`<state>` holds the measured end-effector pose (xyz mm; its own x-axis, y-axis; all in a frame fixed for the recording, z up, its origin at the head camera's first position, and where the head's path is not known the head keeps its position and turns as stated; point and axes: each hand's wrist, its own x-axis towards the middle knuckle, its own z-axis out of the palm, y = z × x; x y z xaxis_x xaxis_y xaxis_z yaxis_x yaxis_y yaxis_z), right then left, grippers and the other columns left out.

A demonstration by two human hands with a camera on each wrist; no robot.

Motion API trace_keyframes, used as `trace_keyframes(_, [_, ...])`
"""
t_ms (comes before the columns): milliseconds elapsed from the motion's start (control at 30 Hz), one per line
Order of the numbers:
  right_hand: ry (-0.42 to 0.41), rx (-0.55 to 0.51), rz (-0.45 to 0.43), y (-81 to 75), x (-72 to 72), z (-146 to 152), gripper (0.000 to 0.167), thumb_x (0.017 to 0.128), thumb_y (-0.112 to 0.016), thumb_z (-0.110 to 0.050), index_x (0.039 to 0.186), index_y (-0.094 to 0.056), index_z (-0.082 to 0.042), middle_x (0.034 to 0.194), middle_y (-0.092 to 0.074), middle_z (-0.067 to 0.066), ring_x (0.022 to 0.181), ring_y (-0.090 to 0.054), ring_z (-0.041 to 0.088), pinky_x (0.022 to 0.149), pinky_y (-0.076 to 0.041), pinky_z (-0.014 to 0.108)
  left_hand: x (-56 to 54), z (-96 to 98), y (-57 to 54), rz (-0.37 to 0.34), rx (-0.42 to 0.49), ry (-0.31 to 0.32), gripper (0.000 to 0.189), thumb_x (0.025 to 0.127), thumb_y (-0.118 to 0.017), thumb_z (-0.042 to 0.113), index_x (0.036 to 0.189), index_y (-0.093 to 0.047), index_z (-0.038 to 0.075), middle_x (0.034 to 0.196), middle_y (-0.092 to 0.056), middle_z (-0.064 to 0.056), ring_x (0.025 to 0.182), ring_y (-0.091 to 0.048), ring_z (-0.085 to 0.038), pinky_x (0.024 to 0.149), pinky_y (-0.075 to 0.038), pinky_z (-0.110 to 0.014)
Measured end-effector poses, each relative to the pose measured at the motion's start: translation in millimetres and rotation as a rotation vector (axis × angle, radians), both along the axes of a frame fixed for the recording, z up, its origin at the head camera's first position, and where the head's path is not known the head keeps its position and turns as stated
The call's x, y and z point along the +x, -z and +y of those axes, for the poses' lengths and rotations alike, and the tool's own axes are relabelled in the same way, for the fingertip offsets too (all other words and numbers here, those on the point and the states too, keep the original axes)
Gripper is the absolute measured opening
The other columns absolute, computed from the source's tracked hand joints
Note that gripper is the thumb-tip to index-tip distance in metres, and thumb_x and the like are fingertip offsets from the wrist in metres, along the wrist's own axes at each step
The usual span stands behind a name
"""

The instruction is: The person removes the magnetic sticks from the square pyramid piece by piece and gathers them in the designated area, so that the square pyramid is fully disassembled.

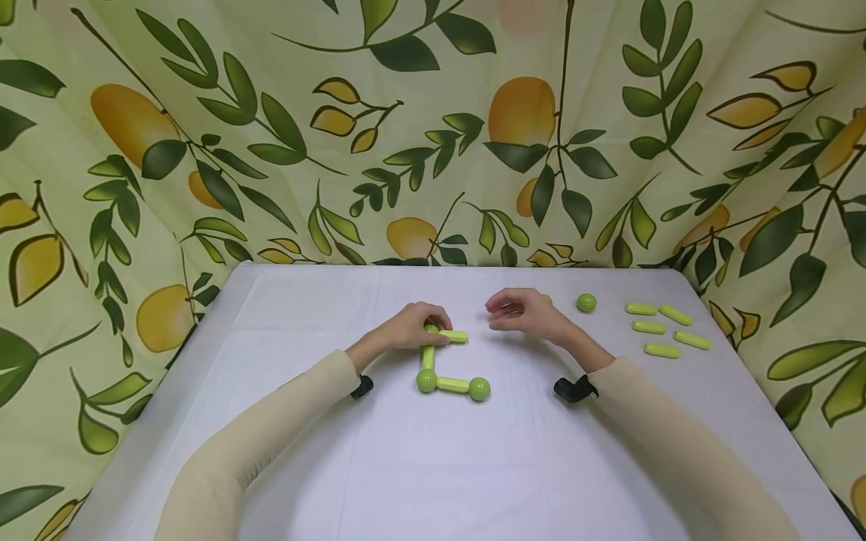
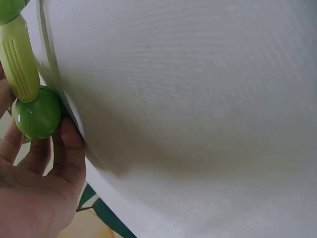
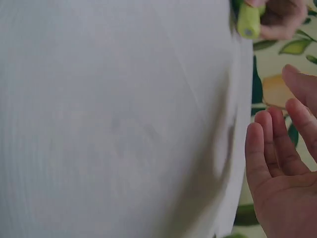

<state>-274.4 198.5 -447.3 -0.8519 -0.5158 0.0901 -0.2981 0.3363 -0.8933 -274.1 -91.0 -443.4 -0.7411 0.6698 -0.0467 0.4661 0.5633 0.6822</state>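
My left hand [image 1: 408, 327] grips a green ball [image 2: 39, 116] at the far corner of a C-shaped build on the table. From that ball a light green ribbed rod [image 1: 456, 336] points right, its other end bare. A second rod [image 1: 428, 358] runs toward me to another green ball [image 1: 426, 380]. From there a third rod [image 1: 452, 385] leads right to an end ball [image 1: 479, 388]. My right hand [image 1: 528, 312] hovers right of the build, fingers relaxed and holding nothing. The right wrist view shows its fingers [image 3: 255, 148] apart from the bare rod end.
Behind the right hand a green ball [image 1: 546, 299] is mostly hidden; another ball [image 1: 586, 303] sits farther right. Several loose rods [image 1: 649, 327] lie at the table's right side. A white cloth covers the table [image 1: 352, 466], and a leaf-patterned curtain [image 1: 433, 150] hangs behind its far edge.
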Motion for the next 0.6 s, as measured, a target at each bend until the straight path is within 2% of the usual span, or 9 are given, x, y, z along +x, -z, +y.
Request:
trace_keyframes(200, [-0.085, 0.042, -0.04, 7.5, 4.8, -23, 0.034, 0.084, -0.083, 0.0, 0.114, -0.068, 0.005, 0.108, -0.068, 0.016, 0.098, -0.066, 0.028, 0.085, -0.056, 0.03, 2.5, 5.4, -2.5, 0.007, 0.016, -0.009, 0.012, 0.091, -0.08, 0.012, 0.099, -0.072, 0.01, 0.094, -0.07, 0.003, 0.09, -0.06, -0.012, 0.086, -0.048, -0.028])
trace_keyframes(367, [-0.125, 0.062, -0.006, 12.2, 7.6, -35, 0.029, 0.084, -0.082, 0.002, 0.111, -0.069, 0.004, 0.104, -0.069, 0.013, 0.092, -0.065, 0.025, 0.081, -0.056, 0.029, 4.3, 8.0, -3.0, 0.01, 0.02, -0.013, 0.012, 0.09, -0.08, 0.011, 0.099, -0.072, 0.009, 0.095, -0.07, 0.002, 0.09, -0.06, -0.012, 0.086, -0.048, -0.028])
trace_keyframes(600, [-0.12, 0.131, 0.055, 15.2, 9.6, -41, 0.018, 0.087, -0.08, 0.001, 0.103, -0.072, -0.002, 0.09, -0.067, 0.003, 0.083, -0.061, 0.019, 0.074, -0.054, 0.027, 6.5, 3.5, -4.4, 0.005, 0.023, -0.029, 0.012, 0.092, -0.078, 0.012, 0.101, -0.072, 0.007, 0.096, -0.07, 0.001, 0.093, -0.062, -0.015, 0.089, -0.049, -0.03])
